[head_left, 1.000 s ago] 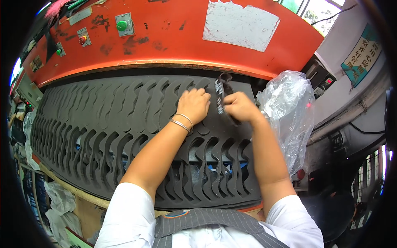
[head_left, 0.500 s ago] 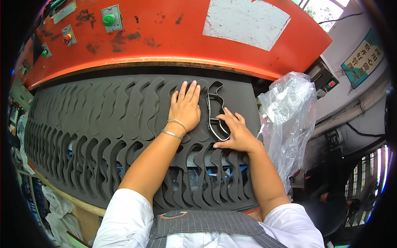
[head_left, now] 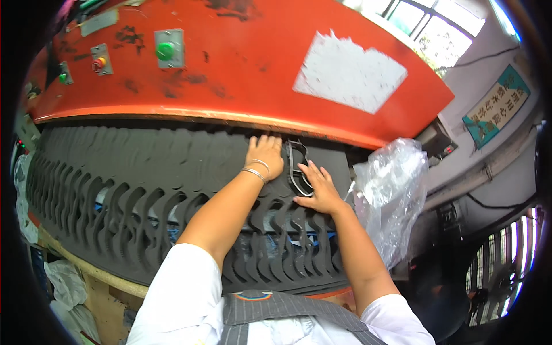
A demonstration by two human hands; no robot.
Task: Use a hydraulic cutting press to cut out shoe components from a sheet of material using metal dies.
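A thick dark grey foam sheet (head_left: 190, 158) with rows of wavy cut-outs lies before me. My left hand (head_left: 266, 158) is flat on its far part, palm down, fingers stretched forward beside the cutting die. That cutting die (head_left: 291, 164), a narrow curved metal outline with a crossbar, stands on the uncut foam at the right. My right hand (head_left: 323, 192) holds its near right side, fingers over the edge and thumb by the near end. The palm side of both hands is hidden.
A red press beam (head_left: 230, 75) spans the far side, low over the foam's far edge, with a green button (head_left: 165, 51) at its left. Clear plastic sheeting (head_left: 394, 190) hangs to the right. Wavy foam strips (head_left: 282, 253) with gaps between them lie nearest me.
My view has tilted, so more of the red beam shows. Its lower edge now covers the foam's far edge. Both hands keep their places by the cutting die.
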